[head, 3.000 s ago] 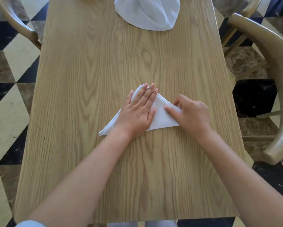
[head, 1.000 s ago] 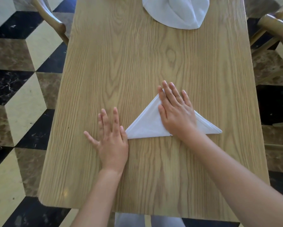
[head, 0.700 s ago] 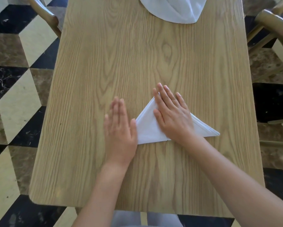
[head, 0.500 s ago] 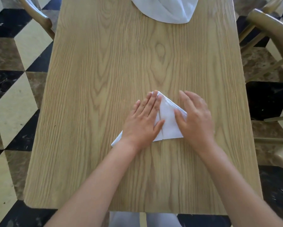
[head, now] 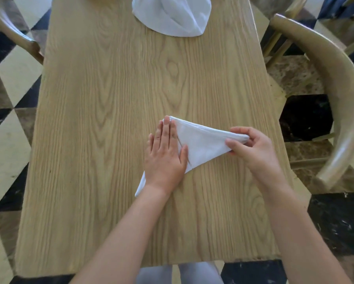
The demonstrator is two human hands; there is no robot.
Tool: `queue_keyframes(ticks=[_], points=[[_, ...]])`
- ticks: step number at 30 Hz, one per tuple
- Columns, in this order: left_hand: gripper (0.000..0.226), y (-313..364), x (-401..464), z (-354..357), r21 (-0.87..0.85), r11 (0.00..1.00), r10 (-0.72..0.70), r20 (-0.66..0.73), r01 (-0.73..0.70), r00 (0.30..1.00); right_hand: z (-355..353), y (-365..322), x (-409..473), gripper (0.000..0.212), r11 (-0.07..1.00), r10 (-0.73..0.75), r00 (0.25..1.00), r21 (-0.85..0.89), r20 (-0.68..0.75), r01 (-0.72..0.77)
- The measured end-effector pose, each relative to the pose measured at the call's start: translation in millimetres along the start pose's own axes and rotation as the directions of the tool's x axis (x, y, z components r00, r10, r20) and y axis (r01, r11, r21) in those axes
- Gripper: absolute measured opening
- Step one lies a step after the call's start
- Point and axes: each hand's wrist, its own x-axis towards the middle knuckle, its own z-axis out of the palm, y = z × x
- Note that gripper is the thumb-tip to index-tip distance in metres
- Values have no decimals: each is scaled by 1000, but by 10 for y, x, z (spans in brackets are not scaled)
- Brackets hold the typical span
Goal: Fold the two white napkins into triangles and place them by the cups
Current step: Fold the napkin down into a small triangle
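A white napkin (head: pixel 202 143), folded into a triangle, lies near the middle of the wooden table (head: pixel 114 119). My left hand (head: pixel 166 154) presses flat on its left part, fingers straight and pointing away from me. My right hand (head: pixel 252 146) pinches the napkin's right corner between thumb and fingers and holds it slightly off the table. A second white napkin (head: pixel 172 15) lies loosely at the far end of the table, cut off by the top edge of the view. No cups are in view.
A curved wooden chair (head: pixel 336 89) stands close to the table's right side. Another chair back (head: pixel 14 31) shows at the far left. The floor is checkered tile. My legs show under the near table edge.
The napkin was smoothed as a wide triangle, then its right point came over. Now my right hand has taken that right corner in a pinch and lifted it while my left hand presses the left part.
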Motion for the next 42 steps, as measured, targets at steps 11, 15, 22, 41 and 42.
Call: queue_keyframes(ticks=[11, 15, 22, 41, 42], points=[[67, 133, 43, 50, -33, 994, -103, 5, 103, 995, 383, -308, -185, 12, 957, -192, 967, 187, -169, 223], [66, 166, 51, 65, -74, 989, -125, 22, 126, 992, 603, -386, -309, 12, 939, -344, 925, -26, -164, 344], [53, 53, 80, -285, -471, 873, -106, 64, 124, 992, 486, -340, -235, 13, 951, -307, 925, -43, -225, 305], [40, -437, 853, -862, -618, 532, -25, 672, 579, 740, 899, -199, -657, 11, 674, -687, 726, -352, 24, 650], [35, -437, 849, -853, -615, 546, -30, 664, 569, 747, 957, -153, -688, 11, 614, -721, 689, -394, 73, 684]])
